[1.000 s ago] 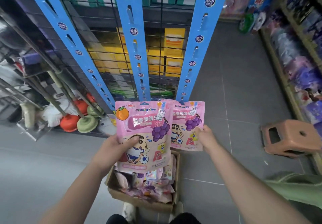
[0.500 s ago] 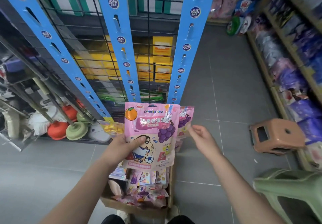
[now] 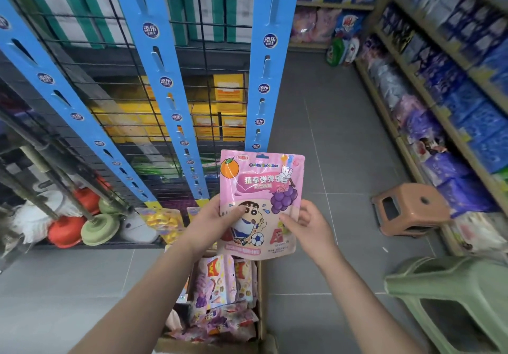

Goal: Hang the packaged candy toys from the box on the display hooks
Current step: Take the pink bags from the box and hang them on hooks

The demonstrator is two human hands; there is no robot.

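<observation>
I hold one pink candy toy package upright in front of me, with a cartoon boy and grapes printed on it. My left hand grips its left edge, thumb on the front. My right hand pinches its right edge. The package's top sits just below the lower end of the right blue display strip. Two more blue strips, the middle one and the left one, hang on the wire grid. Under my hands, the cardboard box on the floor holds several more pink packages.
Yellow packets hang at the bottom of the left strips. Plungers lie at the lower left. A brown stool and a green stool stand at the right, beside stocked shelves. The floor is grey tile.
My right hand let go of a second package by the right strip and came over to the right edge of the package in my left hand. That second package is out of sight now.
</observation>
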